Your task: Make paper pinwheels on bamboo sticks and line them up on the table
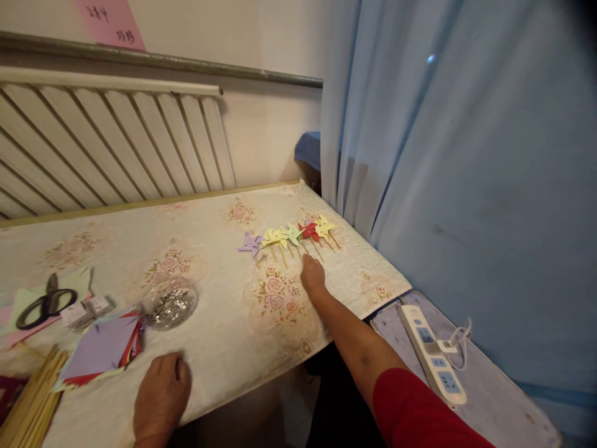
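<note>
Left hand (161,392) rests knuckles-up on the near edge of the table (224,348), fingers curled under; cannot tell whether they close on anything. Sweep from the left: bundle of wooden sticks (28,407) at the near-left corner; scissors (44,305) on paper scraps behind it; stack of coloured paper (100,348) just left of the left hand and beyond it; glass bowl (170,303) of small shiny bits beyond the knuckles, close by the stack. Then a stretch of flowered cloth. Row of paper pinwheels (289,236) lies flat, purple at the left end, then yellow, pale green, red, yellow. The row runs left to right; each stick's long axis runs from the paper head back toward the person, slanting a little right. Right hand (312,275) lies palm down, arm stretched out, fingers extended and close together, pinching nothing, tips just short of the stick ends near the red one. The pinwheels lie straight ahead of those fingertips; the right hand is much nearer, the left well apart. Power strip (433,354) sits farther right on a lower surface.
</note>
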A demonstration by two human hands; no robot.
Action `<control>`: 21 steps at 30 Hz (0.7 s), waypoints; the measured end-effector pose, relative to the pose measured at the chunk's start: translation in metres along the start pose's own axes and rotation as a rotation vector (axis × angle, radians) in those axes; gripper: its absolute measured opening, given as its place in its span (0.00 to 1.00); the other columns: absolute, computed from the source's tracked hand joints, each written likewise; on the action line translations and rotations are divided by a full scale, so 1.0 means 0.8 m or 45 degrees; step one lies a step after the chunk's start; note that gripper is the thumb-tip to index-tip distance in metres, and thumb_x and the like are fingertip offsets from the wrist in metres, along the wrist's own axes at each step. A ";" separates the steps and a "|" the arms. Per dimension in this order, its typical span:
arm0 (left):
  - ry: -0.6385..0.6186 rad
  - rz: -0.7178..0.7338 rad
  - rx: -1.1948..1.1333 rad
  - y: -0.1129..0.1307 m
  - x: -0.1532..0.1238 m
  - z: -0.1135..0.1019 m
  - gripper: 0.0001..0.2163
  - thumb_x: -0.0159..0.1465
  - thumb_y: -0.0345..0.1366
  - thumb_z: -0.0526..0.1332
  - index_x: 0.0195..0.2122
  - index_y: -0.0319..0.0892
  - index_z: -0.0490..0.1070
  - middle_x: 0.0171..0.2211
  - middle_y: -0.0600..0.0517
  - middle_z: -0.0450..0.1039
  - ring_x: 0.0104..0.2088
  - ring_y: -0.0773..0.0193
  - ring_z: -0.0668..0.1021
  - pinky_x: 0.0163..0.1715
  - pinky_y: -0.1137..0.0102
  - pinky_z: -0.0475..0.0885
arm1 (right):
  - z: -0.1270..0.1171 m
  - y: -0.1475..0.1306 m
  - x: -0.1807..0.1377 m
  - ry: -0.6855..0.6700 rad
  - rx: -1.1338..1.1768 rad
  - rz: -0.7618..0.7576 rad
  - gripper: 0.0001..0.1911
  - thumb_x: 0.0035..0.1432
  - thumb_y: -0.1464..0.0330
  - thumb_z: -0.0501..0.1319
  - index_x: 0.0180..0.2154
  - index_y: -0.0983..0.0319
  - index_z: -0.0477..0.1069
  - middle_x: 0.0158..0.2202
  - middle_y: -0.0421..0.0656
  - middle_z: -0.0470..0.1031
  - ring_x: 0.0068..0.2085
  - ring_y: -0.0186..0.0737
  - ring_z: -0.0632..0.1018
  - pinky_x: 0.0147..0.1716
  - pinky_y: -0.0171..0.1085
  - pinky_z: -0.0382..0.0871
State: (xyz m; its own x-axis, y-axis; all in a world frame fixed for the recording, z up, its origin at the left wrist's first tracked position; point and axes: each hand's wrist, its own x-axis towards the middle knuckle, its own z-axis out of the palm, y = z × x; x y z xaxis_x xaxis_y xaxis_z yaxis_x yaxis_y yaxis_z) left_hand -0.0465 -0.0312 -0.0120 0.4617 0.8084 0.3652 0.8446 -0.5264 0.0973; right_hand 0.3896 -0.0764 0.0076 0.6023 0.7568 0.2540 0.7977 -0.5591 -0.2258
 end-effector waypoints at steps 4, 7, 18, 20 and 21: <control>0.000 0.003 -0.001 0.000 -0.001 0.001 0.12 0.67 0.35 0.48 0.40 0.39 0.70 0.38 0.42 0.72 0.42 0.52 0.75 0.48 0.60 0.68 | 0.000 -0.001 0.001 0.010 -0.006 0.018 0.22 0.64 0.79 0.47 0.55 0.65 0.66 0.49 0.52 0.75 0.48 0.44 0.73 0.48 0.39 0.62; 0.001 0.006 -0.007 0.000 -0.001 0.000 0.12 0.67 0.35 0.48 0.40 0.38 0.70 0.38 0.42 0.72 0.42 0.52 0.75 0.48 0.60 0.68 | 0.000 -0.001 0.001 0.008 -0.003 0.039 0.21 0.64 0.79 0.47 0.55 0.64 0.67 0.48 0.51 0.76 0.47 0.45 0.74 0.47 0.39 0.63; -0.012 -0.013 -0.014 0.005 0.001 -0.005 0.12 0.67 0.36 0.48 0.39 0.39 0.70 0.38 0.42 0.72 0.43 0.52 0.75 0.48 0.60 0.68 | 0.008 0.002 -0.004 0.048 0.120 -0.108 0.22 0.63 0.77 0.48 0.56 0.64 0.68 0.53 0.50 0.74 0.53 0.41 0.72 0.53 0.36 0.63; -0.010 -0.021 -0.018 0.005 0.000 -0.006 0.12 0.67 0.35 0.47 0.39 0.39 0.70 0.38 0.41 0.72 0.42 0.52 0.75 0.47 0.59 0.68 | 0.007 0.001 -0.006 0.008 0.124 -0.201 0.22 0.63 0.77 0.49 0.54 0.61 0.70 0.54 0.47 0.75 0.53 0.40 0.72 0.53 0.35 0.63; -0.009 -0.024 -0.019 0.005 0.000 -0.006 0.12 0.67 0.35 0.48 0.39 0.39 0.70 0.38 0.41 0.72 0.42 0.52 0.75 0.47 0.59 0.69 | 0.007 0.001 -0.007 -0.009 0.123 -0.230 0.21 0.63 0.76 0.49 0.53 0.60 0.72 0.53 0.46 0.76 0.53 0.40 0.72 0.53 0.35 0.63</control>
State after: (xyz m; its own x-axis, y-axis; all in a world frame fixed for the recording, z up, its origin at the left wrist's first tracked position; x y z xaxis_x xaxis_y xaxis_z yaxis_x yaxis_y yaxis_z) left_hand -0.0441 -0.0346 -0.0068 0.4476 0.8199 0.3569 0.8491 -0.5149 0.1181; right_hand 0.3864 -0.0789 0.0007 0.4489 0.8445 0.2921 0.8863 -0.3791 -0.2661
